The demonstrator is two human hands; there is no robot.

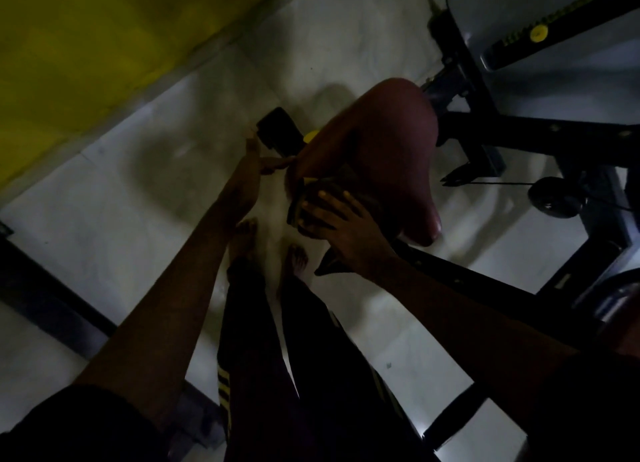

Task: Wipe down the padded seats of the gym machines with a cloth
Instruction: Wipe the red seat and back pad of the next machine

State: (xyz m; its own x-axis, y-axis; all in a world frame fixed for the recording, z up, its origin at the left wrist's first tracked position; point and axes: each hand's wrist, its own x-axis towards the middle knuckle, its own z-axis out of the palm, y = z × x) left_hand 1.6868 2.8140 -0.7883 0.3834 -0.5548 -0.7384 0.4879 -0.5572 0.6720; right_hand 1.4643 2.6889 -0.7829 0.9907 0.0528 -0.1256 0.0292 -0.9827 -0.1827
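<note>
A dark red padded seat [384,139] of a gym machine fills the middle of the dim head view. A dark cloth with a yellowish edge [313,190] lies on the seat's near end. My right hand [341,224] presses flat on the cloth with its fingers spread. My left hand [252,165] reaches out to the seat's left edge, and its fingers touch the side of the pad. The underside of the seat is hidden.
The machine's black frame [519,139] runs right and down past the seat. A small wheel [554,197] and a yellow knob [539,32] sit at the right. A black bar end [277,131] sticks out left of the seat. My bare feet stand on the pale floor [138,202]; a yellow wall [86,46] rises top left.
</note>
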